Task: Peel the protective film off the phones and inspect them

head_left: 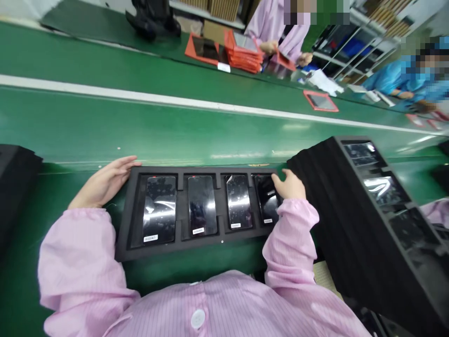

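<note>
A black foam tray [182,206] lies on the green bench in front of me, with several dark phone screens [202,203] in its compartments, each bearing a small white label. My left hand [105,185] is at the tray's far left corner, fingers stretched out and close together, palm side against the end. At the opposite end, my right hand [291,185] has its thumb over the rim by the rightmost screen [267,199] and its fingers on the outer side, partly hidden. It grips the tray's right end.
A tall stack of black foam trays [336,210] with screens stands close on the right. Another black stack [16,187] is at the left edge. Across the green bench [157,126], a co-worker in pink [259,21] handles red-wrapped pieces beside a red pile [242,54].
</note>
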Tool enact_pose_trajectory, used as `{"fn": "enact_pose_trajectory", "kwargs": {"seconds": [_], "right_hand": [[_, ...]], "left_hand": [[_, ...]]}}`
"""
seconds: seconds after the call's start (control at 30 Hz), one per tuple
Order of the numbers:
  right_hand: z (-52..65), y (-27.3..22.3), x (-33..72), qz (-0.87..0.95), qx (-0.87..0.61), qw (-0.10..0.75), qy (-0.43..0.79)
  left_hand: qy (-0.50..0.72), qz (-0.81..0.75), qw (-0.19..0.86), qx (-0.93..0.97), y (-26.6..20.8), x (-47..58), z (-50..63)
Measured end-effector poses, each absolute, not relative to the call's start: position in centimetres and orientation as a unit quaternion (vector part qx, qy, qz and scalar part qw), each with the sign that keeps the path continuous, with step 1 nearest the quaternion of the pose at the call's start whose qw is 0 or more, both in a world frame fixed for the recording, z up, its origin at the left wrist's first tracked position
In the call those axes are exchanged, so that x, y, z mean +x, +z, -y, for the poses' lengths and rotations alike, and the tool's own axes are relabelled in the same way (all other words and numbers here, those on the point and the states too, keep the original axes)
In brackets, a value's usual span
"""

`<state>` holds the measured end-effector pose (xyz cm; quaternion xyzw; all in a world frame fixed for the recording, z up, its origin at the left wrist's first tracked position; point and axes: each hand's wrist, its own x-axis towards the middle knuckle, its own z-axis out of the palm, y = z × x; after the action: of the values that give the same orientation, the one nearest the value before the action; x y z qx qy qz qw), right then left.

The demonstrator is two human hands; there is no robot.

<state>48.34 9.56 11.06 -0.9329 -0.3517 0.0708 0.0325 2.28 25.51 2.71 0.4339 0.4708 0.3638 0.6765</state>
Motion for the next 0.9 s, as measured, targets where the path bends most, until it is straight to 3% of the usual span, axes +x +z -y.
{"fn": "enact_pose_trajectory", "kwargs": {"seconds": [0.07, 0.17, 0.27, 0.6, 0.73, 0.9], "right_hand": [[-7.5, 10.7, 48.3, 0.324, -0.941, 0.002, 0.092], [-5.9, 9.9, 46.7, 0.336, -0.936, -0.009, 0.102], [-5.6, 9.3, 44.5, 0.381, -0.919, -0.009, 0.104], [-11.6, 10.0, 36.1, 0.671, -0.736, 0.028, 0.088], [-15.7, 9.3, 33.0, 0.771, -0.622, 0.018, 0.135], [-17.4, 7.4, 32.2, 0.781, -0.605, 0.043, 0.150]], "left_hand": [[0.294, -0.539, 0.622, 0.486, 4.3, 1.4, -25.0], [0.145, -0.688, 0.429, 0.567, 6.9, -0.2, -23.9], [0.119, -0.709, 0.334, 0.610, 8.7, -0.5, -22.9], [0.136, -0.644, 0.315, 0.684, 5.6, 2.6, -24.3], [0.162, -0.630, 0.354, 0.672, 5.3, 1.1, -24.1], [0.209, -0.632, 0.413, 0.621, 6.3, 0.7, -23.5]]}}
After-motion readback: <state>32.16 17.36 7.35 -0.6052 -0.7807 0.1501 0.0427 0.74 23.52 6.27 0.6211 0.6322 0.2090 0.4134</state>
